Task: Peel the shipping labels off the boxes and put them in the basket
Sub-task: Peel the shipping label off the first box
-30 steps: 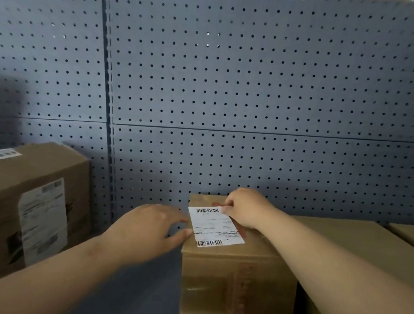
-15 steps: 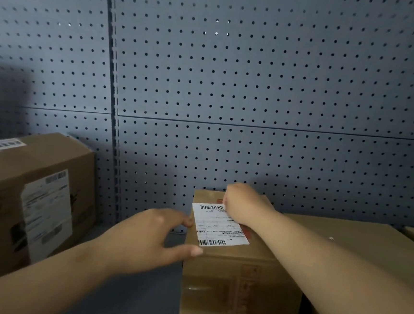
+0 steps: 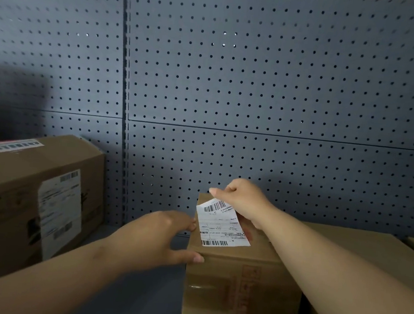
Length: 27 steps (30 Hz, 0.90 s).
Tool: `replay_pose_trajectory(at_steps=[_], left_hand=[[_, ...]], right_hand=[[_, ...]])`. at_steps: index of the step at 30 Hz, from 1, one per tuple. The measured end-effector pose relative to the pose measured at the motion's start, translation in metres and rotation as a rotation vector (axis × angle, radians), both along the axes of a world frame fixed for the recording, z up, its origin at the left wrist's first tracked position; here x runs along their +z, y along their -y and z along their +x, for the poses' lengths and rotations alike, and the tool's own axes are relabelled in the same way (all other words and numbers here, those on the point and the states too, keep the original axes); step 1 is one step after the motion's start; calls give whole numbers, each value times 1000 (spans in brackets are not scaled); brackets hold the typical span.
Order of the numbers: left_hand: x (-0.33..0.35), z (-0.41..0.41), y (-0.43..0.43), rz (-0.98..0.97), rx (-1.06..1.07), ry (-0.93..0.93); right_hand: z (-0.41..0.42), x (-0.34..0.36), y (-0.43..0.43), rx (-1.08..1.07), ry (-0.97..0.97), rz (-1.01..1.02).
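Note:
A small brown cardboard box [image 3: 234, 292] stands on the grey shelf in front of me. A white shipping label [image 3: 220, 227] with barcodes lies on its top, its far end lifted off the cardboard. My right hand [image 3: 242, 201] pinches that lifted far edge. My left hand [image 3: 158, 237] grips the box's left top edge, thumb on the front corner and fingers on the side. No basket is in view.
A larger brown box [image 3: 29, 206] with a label on its front and another on its top stands at the left. A flat wide box [image 3: 358, 247] lies behind my right forearm. A grey pegboard wall [image 3: 257, 86] closes the back.
My right hand has pulled the label's far edge up and toward me, so the label now curls off the box. My left hand has settled onto the box's left edge.

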<state>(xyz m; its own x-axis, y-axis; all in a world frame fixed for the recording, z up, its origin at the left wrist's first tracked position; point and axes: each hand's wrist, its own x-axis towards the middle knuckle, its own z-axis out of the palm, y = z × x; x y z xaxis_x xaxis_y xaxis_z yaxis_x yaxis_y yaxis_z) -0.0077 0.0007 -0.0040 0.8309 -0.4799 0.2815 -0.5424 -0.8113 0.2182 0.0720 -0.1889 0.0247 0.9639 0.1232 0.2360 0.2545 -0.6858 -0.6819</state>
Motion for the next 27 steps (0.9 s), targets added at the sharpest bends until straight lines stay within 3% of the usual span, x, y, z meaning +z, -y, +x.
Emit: replay_pose_trajectory(at_steps=[4,11,16,20,23,27], left_hand=[[1,0,1,4,-25,16],[3,0,2,9,-24,-1],[0,3,-1,7,2,-27],[-4,6,-2,16,1,-17],[-4,5,-2,15,11,-24],[-2,4,0,12,5,-9]], right_hand=[[5,1,-5,-36,49,-157],[9,14,-26,103,-110,-552],[14,18,-37,122,83,-770],[19,10,-38,168,65,-750],[11,12,-30,273,49,-605],[5,15,-21,278,176,-590]])
